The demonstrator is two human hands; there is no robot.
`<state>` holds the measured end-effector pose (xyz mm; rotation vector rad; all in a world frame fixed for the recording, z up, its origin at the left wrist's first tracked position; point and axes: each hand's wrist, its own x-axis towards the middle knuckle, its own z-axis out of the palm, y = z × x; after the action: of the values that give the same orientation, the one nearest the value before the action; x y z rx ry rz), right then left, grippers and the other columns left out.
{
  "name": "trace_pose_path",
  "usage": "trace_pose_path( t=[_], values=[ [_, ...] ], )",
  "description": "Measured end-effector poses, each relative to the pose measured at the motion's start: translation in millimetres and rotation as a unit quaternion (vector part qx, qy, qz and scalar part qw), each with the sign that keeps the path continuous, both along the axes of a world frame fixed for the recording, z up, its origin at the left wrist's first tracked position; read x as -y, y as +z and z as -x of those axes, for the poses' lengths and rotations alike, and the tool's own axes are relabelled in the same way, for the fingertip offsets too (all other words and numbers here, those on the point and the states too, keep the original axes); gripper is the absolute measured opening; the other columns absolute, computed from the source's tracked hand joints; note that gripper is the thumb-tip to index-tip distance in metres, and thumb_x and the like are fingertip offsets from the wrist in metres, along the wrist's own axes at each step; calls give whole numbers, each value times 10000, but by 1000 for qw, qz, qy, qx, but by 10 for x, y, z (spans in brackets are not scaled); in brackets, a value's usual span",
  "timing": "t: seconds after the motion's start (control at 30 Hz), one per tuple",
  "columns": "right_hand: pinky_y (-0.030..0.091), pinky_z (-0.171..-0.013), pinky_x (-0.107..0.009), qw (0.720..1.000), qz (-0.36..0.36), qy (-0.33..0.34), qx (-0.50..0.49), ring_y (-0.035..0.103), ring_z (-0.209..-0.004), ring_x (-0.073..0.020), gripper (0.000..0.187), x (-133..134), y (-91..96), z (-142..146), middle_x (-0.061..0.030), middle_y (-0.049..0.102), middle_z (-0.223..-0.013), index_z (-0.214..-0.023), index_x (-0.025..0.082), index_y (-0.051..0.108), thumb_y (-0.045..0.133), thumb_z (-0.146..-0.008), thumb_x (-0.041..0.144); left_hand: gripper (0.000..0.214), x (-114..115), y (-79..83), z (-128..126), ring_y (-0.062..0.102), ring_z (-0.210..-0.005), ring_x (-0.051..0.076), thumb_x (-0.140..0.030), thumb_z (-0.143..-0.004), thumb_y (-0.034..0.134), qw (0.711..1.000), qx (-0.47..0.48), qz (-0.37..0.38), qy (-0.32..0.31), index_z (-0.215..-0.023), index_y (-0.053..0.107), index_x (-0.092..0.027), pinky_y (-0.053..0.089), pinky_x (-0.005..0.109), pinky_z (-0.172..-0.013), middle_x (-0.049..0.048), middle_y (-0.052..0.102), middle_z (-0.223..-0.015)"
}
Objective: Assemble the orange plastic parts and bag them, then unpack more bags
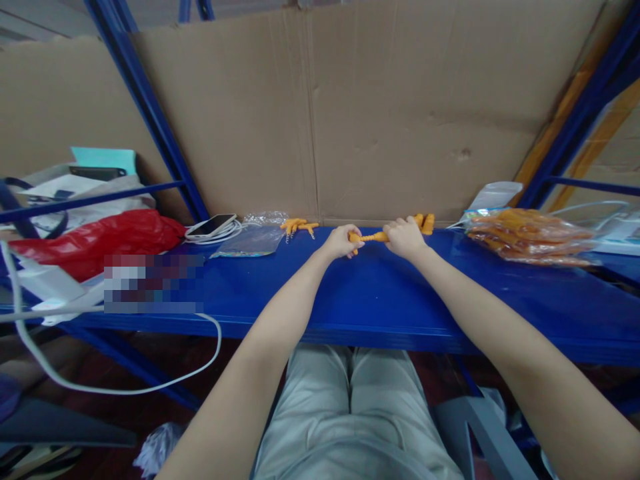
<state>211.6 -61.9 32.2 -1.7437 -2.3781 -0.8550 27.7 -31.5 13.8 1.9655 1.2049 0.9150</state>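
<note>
Between my hands, just above the blue shelf [370, 300], stretches an orange plastic piece [373, 237] with a narrow, ridged middle. My left hand [341, 242] is closed on its left end, fingers wrapped round it. Further along, my right hand [404, 238] grips the right part, and a thicker orange end [425, 223] shows past the fingers. What the piece is exactly I cannot make out. Left of my hands lie orange claw-shaped pieces [299, 225] with small metallic-looking bits hanging from them.
A clear plastic bag [255, 235] and a phone [214, 225] on a coiled white cable lie at the left, near a red bag [115, 240]. Bagged orange parts [525, 235] sit at the right. Cardboard [380, 120] closes the back; a white cable [125, 390] loops off the front edge.
</note>
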Motion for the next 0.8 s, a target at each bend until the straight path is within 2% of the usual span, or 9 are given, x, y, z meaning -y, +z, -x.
trace_pose_path(
  t=[0.4,0.8],
  values=[
    [276,-891,-402,999,31,-30,15,659,-948,-285,337,13,-12,37,-186,729,-987,-1045,92,713,462,-865,225,197,25,8,-4,525,-374,67,-58,-817,677,1000,-4,-3,-22,-955,552,-125,437,162,-424,-86,531,-486],
    [274,-948,-451,997,25,-67,6,680,-939,-301,345,67,13,147,-198,735,-966,-1037,95,736,467,-860,220,194,19,24,2,533,-369,66,-28,-812,664,999,20,20,-42,-933,544,-121,440,159,-422,-87,534,-484]
  ],
)
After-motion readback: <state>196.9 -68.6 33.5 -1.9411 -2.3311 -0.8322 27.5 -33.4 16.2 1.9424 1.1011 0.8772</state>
